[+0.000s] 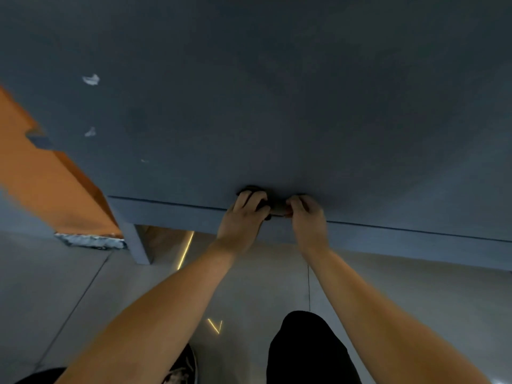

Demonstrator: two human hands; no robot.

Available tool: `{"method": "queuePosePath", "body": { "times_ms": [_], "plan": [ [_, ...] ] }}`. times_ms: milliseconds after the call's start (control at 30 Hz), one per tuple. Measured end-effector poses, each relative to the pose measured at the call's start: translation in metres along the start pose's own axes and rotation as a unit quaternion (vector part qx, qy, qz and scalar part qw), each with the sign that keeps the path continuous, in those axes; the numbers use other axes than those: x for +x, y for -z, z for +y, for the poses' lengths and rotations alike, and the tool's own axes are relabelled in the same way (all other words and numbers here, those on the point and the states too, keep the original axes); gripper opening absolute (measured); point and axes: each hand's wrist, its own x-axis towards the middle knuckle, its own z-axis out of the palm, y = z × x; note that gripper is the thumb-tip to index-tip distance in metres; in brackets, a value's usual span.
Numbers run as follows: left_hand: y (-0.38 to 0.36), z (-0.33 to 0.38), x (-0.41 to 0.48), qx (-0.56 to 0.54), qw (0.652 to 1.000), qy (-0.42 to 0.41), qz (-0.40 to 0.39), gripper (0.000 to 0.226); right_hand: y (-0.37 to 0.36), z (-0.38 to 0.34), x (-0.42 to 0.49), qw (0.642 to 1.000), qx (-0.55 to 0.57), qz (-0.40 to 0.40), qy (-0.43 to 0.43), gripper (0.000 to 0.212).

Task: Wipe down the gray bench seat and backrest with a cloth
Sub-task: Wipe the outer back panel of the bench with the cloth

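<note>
No readable txt, labels, brands or nos. anywhere in view. Only sign-like thing: a thin yellow V-shaped mark point(215, 326) on the floor point(83, 286), well below the left hand point(241, 220), toward the person's feet. Can't tell if it's a marking or just a light reflection.
</note>
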Motion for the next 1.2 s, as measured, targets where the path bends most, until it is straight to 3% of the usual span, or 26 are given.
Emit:
{"method": "queuePosePath", "body": {
  "times_ms": [167, 267, 400, 533, 600, 733, 800, 900, 967, 1133, 1200],
  "plan": [
    [0.011, -0.039, -0.018, -0.002, 0.999, 0.042, 0.013, 0.018, -0.034, -0.006, -0.003, 0.998, -0.026, -0.05, 0.016, 0.025],
    [0.019, -0.059, -0.03, -0.028, 0.992, 0.122, 0.01, 0.016, -0.056, -0.009, -0.008, 0.993, -0.066, -0.094, 0.039, 0.024],
    [0.043, -0.085, -0.052, -0.11, 0.945, 0.3, 0.072, 0.018, -0.092, -0.018, -0.019, 0.982, -0.095, -0.146, 0.078, 0.016],
    [0.088, -0.089, -0.072, -0.183, 0.908, 0.357, 0.125, 0.022, -0.133, -0.034, -0.034, 0.963, -0.136, -0.193, 0.127, 0.023],
    [0.099, -0.099, -0.08, -0.224, 0.866, 0.411, 0.175, 0.021, -0.152, -0.042, -0.039, 0.951, -0.151, -0.214, 0.163, 0.024],
    [0.106, -0.145, -0.085, -0.338, 0.714, 0.542, 0.287, 0.025, -0.184, -0.057, -0.037, 0.935, -0.17, -0.235, 0.204, 0.03],
    [0.103, -0.171, -0.087, -0.357, 0.666, 0.563, 0.334, 0.034, -0.204, -0.059, -0.035, 0.922, -0.194, -0.249, 0.223, 0.032],
    [0.092, -0.205, -0.08, -0.403, 0.601, 0.597, 0.347, 0.038, -0.229, -0.055, -0.031, 0.91, -0.252, -0.216, 0.248, 0.037],
    [0.083, -0.214, -0.068, -0.443, 0.559, 0.621, 0.324, 0.052, -0.233, -0.053, -0.03, 0.908, -0.278, -0.187, 0.253, 0.038],
    [0.066, -0.194, -0.045, -0.45, 0.564, 0.623, 0.302, 0.056, -0.232, -0.053, -0.027, 0.915, -0.252, -0.195, 0.246, 0.035],
    [0.062, -0.193, -0.047, -0.442, 0.581, 0.614, 0.3, 0.053, -0.232, -0.056, -0.028, 0.922, -0.24, -0.198, 0.23, 0.033]
  ]
}}
